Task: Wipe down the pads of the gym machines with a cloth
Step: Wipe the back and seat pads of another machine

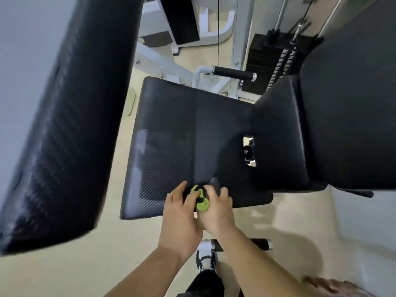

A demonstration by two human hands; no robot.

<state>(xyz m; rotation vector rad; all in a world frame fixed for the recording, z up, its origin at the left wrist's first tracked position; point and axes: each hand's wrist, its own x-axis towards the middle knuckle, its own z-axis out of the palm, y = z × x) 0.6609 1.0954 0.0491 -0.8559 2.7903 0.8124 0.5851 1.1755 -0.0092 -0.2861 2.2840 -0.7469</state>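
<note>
A black seat pad (192, 133) of a gym machine lies flat in the middle of the view. At its near edge both hands meet over a bunched green and dark cloth (201, 200). My left hand (180, 213) grips the cloth from the left with curled fingers. Pressing on it from the right is my right hand (216, 211), fingers spread over the dark part. Most of the cloth is hidden between the hands. A black back pad (321, 129) rises at the right, and a long black pad (64, 125) fills the left.
White machine frame (158, 67) and a black handle grip (233, 73) stand behind the seat. A weight stack (270, 61) with cables is at the back right. Beige floor (64, 271) lies below, with my shoe (205, 258) and a black footbar (257, 244) near it.
</note>
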